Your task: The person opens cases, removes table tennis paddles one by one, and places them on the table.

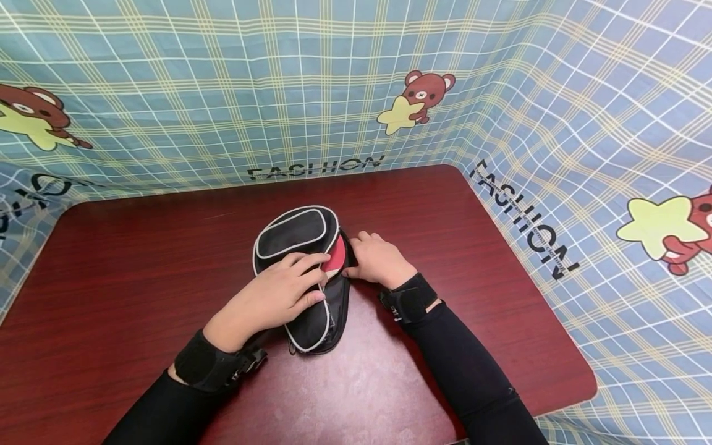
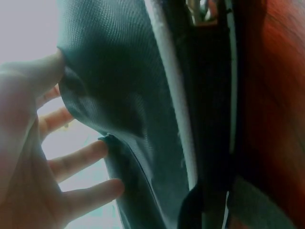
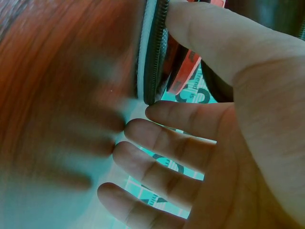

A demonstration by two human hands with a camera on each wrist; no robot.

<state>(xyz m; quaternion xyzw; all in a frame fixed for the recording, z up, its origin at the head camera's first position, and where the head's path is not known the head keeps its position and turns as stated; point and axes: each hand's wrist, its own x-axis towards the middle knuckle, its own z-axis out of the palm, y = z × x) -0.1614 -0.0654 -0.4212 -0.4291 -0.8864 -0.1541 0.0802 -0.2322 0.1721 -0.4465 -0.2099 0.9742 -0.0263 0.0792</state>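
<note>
I'm seeing two hands (image 1: 278, 292) (image 1: 382, 259), one case (image 1: 292, 235), one paddle (image 1: 336, 253), two wristbands (image 1: 204, 363) (image 1: 411, 298), one counter (image 1: 139, 266), plus three bears (image 1: 41, 108) (image 1: 428, 89) (image 1: 702, 216), three stars (image 1: 28, 128) (image 1: 399, 115) (image 1: 656, 219).

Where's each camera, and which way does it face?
Head: head-worn, facing forward and down at a white-piped black fabric case; left hand, right hand, black fabric sleeves show.
Left wrist: worn there, facing the case; left hand shows.
Right wrist: worn there, facing the case's dark zipper; right hand shows.
Both wrist views share the case.
</note>
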